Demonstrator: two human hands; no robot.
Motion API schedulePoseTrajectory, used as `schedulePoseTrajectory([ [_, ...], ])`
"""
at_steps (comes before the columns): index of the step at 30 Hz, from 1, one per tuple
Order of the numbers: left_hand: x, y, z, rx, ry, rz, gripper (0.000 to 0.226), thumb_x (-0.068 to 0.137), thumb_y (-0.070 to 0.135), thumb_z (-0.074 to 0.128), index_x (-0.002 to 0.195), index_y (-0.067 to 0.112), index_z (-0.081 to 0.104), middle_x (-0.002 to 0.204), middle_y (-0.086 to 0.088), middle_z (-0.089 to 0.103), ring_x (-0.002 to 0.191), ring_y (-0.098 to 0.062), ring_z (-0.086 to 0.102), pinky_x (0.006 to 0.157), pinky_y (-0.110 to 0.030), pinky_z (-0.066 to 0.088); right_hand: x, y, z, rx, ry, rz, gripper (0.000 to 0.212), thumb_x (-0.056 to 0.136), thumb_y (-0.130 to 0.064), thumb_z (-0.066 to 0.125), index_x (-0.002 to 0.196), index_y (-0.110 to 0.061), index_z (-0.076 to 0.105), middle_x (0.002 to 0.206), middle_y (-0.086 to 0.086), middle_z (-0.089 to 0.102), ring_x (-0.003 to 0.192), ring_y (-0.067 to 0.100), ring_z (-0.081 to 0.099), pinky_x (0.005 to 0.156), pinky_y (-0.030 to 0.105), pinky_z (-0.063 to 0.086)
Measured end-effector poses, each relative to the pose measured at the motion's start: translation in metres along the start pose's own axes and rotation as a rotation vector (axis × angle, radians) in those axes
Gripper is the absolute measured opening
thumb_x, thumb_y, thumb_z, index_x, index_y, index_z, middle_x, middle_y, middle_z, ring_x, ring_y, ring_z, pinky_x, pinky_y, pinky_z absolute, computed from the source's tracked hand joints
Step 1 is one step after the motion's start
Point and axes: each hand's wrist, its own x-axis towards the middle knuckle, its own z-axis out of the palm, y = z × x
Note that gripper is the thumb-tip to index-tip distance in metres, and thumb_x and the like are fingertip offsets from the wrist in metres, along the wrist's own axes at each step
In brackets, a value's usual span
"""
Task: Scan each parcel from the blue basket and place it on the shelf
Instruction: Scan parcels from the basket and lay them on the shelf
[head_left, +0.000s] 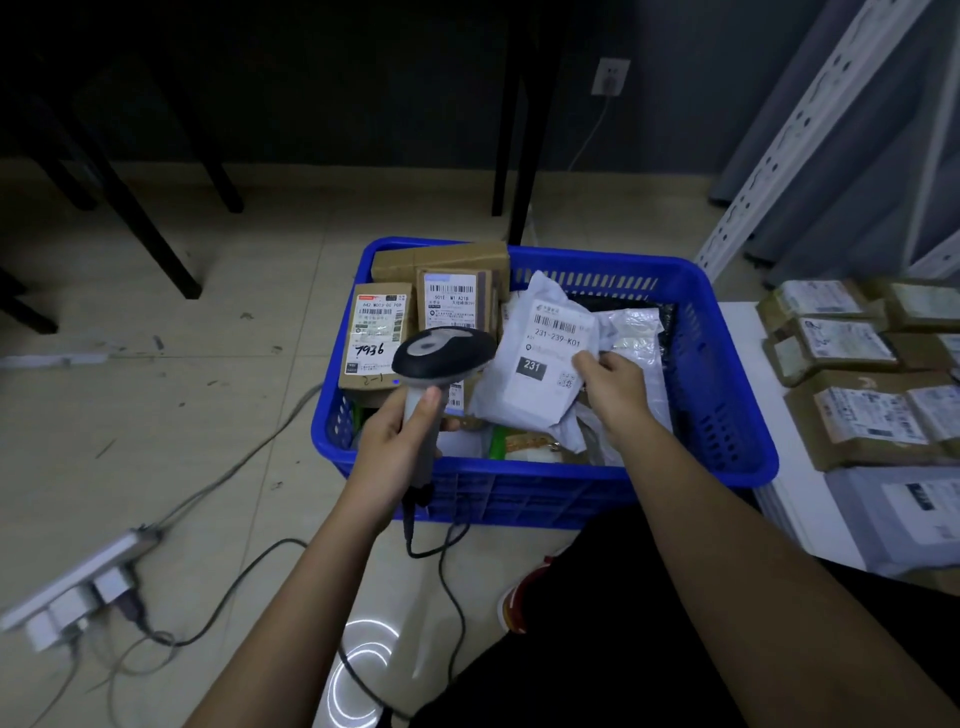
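Scanning is judged to be the step in hand; the scanner (441, 358) is gripped in the left hand (400, 441), its fingers curled fully round the grey handle with the thumb laid up the front, and the dark head is held over the left half of the basket (727, 364); the white bag (540, 358) is pinched at its right edge by the right hand (613, 384), thumb on the label face and the other fingers hidden behind, so that it is lifted and tilted above the other parcels inside the basket; the label (550, 353) is turned up towards the camera, its long axis running from upper left to lower right, with the barcode near the upper end; the bag lies just to the right of the scanner head, nearly touching it, so the head is beside the barcode and not squarely facing it; a small turn of head or bag is judged to be needed before a read; whether a beam is lit cannot be told; brown boxes (376, 332) with labels stand at the basket's left and rear, not yet taken; the shelf (743, 332) lies well to the right, nearer the right hand, with parcels (872, 415) already laid on it; the bag would most easily be carried there by that hand.
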Motion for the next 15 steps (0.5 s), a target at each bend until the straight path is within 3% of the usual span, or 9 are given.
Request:
schedulePoseTrajectory([
  [5, -0.007, 0.011, -0.004, -0.016, -0.111, 0.068, 0.048, 0.076, 0.060, 0.052, 0.096, 0.019, 0.065, 0.088, 0.004, 0.069, 0.082, -0.012, 0.064, 0.064, -0.023, 0.053, 0.002, 0.001, -0.002, 0.046, -0.012, 0.010, 0.008, 0.090, -0.012, 0.058, 0.090, -0.007, 0.064, 0.103, 0.014, 0.069, 0.096, 0.027, 0.066, 0.090, 0.045, 0.055],
  [8, -0.008, 0.015, -0.006, -0.026, -0.149, 0.072, 0.039, 0.075, 0.062, 0.050, 0.088, 0.029, 0.067, 0.082, 0.002, 0.066, 0.072, -0.018, 0.061, 0.064, -0.030, 0.050, 0.003, 0.002, -0.002, 0.042, -0.022, 0.010, 0.007, 0.090, -0.012, 0.058, 0.090, -0.008, 0.064, 0.103, 0.013, 0.069, 0.097, 0.026, 0.066, 0.090, 0.045, 0.054],
  [11, -0.009, 0.019, -0.005, -0.041, -0.163, 0.078, 0.034, 0.075, 0.061, 0.050, 0.086, 0.034, 0.067, 0.083, 0.002, 0.066, 0.073, -0.017, 0.060, 0.065, -0.029, 0.050, 0.001, 0.001, -0.002, 0.050, -0.025, 0.013, 0.007, 0.090, -0.012, 0.057, 0.089, -0.010, 0.064, 0.102, 0.012, 0.069, 0.097, 0.026, 0.066, 0.091, 0.044, 0.054],
  [15, -0.009, 0.022, -0.003, -0.069, -0.152, 0.084, 0.050, 0.074, 0.061, 0.050, 0.094, 0.018, 0.065, 0.087, -0.003, 0.067, 0.074, -0.018, 0.060, 0.066, -0.032, 0.050, 0.003, 0.001, -0.003, 0.042, -0.035, 0.013, 0.008, 0.090, -0.013, 0.058, 0.092, -0.009, 0.064, 0.103, 0.011, 0.070, 0.097, 0.025, 0.066, 0.092, 0.045, 0.054],
])
